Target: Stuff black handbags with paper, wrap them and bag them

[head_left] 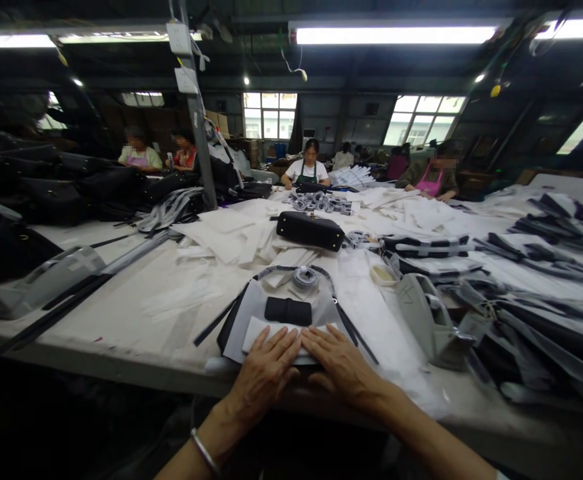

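Note:
My left hand (265,373) and my right hand (342,367) lie flat side by side, fingers stretched out, pressing on a white paper piece (254,331) at the near edge of the worktable (121,313). The paper lies on a grey bag panel (251,303) with black edging. Just beyond my fingertips sits a small black rectangular part (288,311). Farther back on the panel is a roll of grey tape (305,276). A metal bangle (204,451) circles my left wrist.
A finished black handbag (310,230) stands behind the panel amid white paper sheets (221,237). Stacks of grey and black bag pieces (521,300) crowd the right side; black bags (46,187) pile at the left. Several people sit working at the table's far end.

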{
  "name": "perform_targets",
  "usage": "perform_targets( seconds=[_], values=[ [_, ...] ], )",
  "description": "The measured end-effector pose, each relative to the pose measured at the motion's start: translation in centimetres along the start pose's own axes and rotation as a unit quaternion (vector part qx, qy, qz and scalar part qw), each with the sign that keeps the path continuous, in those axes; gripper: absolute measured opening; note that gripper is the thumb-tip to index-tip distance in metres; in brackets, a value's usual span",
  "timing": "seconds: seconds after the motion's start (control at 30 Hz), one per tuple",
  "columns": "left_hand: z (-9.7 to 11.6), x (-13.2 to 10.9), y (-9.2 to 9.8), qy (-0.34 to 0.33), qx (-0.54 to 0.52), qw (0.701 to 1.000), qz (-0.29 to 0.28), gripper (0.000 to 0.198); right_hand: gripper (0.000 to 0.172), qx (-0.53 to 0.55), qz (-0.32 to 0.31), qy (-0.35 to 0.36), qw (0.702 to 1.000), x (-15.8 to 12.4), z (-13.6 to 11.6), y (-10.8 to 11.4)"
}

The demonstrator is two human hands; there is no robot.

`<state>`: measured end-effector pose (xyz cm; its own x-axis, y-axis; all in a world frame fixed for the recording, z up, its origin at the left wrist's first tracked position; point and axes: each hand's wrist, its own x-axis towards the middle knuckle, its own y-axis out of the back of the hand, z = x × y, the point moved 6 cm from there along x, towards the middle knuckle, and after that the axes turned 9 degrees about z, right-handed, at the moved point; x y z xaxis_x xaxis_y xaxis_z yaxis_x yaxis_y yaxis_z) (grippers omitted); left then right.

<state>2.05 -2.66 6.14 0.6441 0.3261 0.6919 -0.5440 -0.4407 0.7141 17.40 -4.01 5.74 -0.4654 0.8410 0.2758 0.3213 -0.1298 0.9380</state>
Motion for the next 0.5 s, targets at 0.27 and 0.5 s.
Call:
perform_targets(
  seconds=[0.27,0.5],
  values=[
    [1.3,-1.1,0.2,-0.095,0.045,0.994,0.038,0.045,0.061,-0.098,0.153,0.078,0.98,-0.7,-0.1,-1.2],
    [2.8,-0.4,-1.9,-0.025,0.078,0.996,0.03,0.031,0.05,-0.073,0.137,0.035,0.987,-0.4,-0.1,-1.3]
  ],
)
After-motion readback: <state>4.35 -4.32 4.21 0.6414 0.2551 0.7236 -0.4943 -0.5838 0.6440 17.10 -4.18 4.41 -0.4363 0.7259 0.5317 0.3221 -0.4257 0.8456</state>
